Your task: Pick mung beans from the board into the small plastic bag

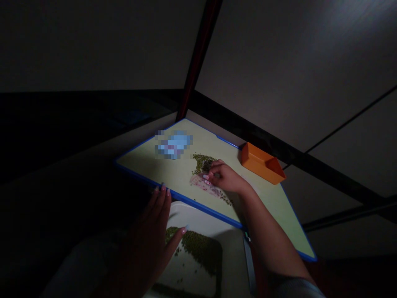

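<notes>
My left hand (156,225) is open at the table's blue front edge, fingertips on the edge and the thumb stretched out over a white tray (182,209). Small green grains lie in that tray, heaped mostly to its right side (201,248). Over the table, my right hand (220,176) has its fingers curled together in a pinch; what is between them is too small to make out. It is at a pile of greenish grains (200,161), darker close to the fingers. Just below the hand is a flat pinkish patch (201,182) with dark grains scattered along it.
The pale yellow tabletop (288,215) has a blue rim. An orange open box (260,167) stands at its back right edge. A blurred light-blue item (175,145) lies at the back left. Pale wall panels rise behind, and the surroundings are dark.
</notes>
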`<state>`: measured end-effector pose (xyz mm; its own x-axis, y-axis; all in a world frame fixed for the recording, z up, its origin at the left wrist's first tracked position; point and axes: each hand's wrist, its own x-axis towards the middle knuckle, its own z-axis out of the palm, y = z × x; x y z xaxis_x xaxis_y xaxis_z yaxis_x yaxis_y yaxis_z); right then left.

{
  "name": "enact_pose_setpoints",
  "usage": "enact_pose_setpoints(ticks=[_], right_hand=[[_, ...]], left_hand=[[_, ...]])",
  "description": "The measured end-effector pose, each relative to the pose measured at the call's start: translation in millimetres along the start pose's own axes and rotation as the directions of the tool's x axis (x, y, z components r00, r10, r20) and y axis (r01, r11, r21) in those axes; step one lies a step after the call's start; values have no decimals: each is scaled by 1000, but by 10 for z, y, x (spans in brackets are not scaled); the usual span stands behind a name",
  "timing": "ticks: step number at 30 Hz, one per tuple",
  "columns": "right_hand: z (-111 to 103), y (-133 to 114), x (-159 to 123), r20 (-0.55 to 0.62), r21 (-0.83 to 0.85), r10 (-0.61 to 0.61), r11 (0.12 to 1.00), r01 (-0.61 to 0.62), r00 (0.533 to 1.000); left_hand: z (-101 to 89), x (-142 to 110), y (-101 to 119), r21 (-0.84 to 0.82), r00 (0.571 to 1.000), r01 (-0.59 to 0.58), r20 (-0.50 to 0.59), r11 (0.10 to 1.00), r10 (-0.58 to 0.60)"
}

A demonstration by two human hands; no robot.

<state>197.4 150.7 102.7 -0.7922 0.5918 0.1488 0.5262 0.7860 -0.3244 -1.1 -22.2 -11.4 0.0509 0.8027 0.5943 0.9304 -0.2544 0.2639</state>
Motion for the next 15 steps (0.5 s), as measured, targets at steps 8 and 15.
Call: enact_pose_setpoints(ticks=[8,15], right_hand=[[84,-58,127,-103,49,98,994,-94,990],[43,-79,85,-46,87,27,996,-23,999]], left_hand=[[13,6,4,3,1000,-10,-24,1000,10],[9,23,2,20,1000,-11,-20,1000,11]])
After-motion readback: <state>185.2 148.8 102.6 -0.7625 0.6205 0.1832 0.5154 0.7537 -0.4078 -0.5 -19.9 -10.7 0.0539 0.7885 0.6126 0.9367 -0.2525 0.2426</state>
